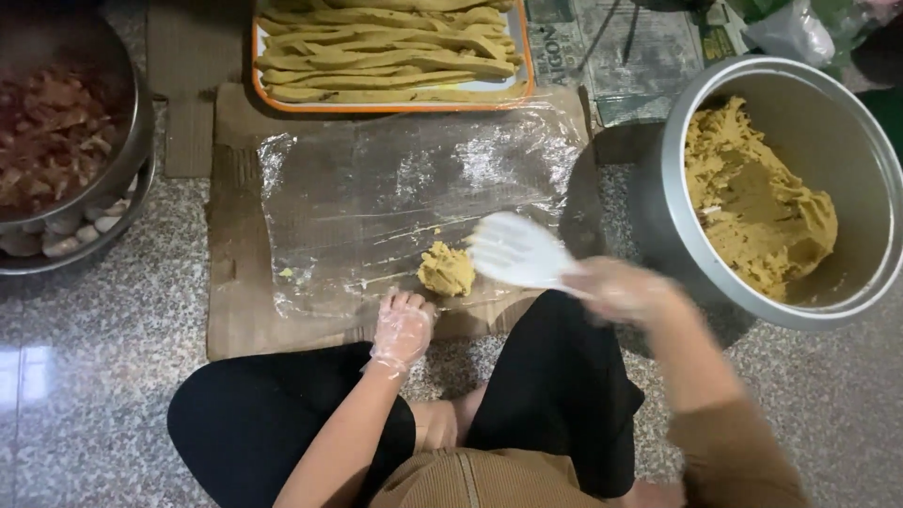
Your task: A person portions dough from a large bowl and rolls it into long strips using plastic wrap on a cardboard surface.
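At the far left a steel bowl [71, 141] holds reddish chopped pieces, with pale rounded lumps along the rim of the basin under it. Next to it a sheet of clear plastic film [376, 198] lies flat on brown cardboard [235, 310], dusted with crumbs. Above the film an orange-rimmed tray [523, 56] carries long yellowish rolls laid side by side. The left hand [403, 329], in a thin clear glove, rests at the near edge of the film, fingers curled downward and gripping nothing. Just beside its fingertips sits a small mound of yellow paste [446, 270] on the film. The right hand [625, 292] (blurred) is closed around the handle of a white paddle [515, 250], whose blade sits touching the mound. At the far right a large metal pot [851, 141] holds more of the yellow paste.
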